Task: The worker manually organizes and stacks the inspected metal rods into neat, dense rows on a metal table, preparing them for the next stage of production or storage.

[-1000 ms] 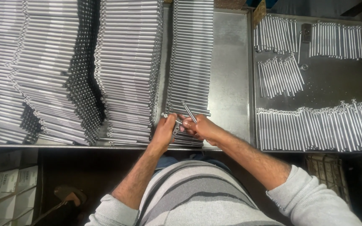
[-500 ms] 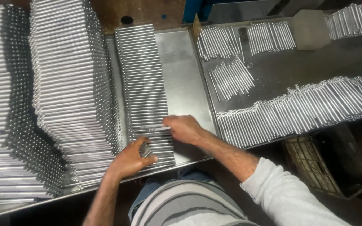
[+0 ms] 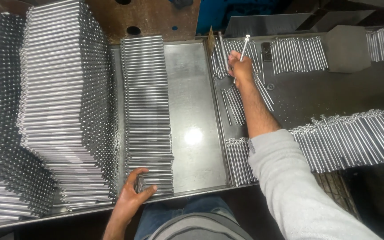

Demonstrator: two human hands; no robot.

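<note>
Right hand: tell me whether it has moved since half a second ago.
Yes. The right hand left the near end of the flat rod row and reached away, to the far rod bundles.

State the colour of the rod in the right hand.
Shiny silver-grey metal rod, seen best in the head view.

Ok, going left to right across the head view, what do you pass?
Tall stacks of metal rods → low row of rods with the left hand at its near end → bare metal tray → right hand holding a rod → grey block.
</note>
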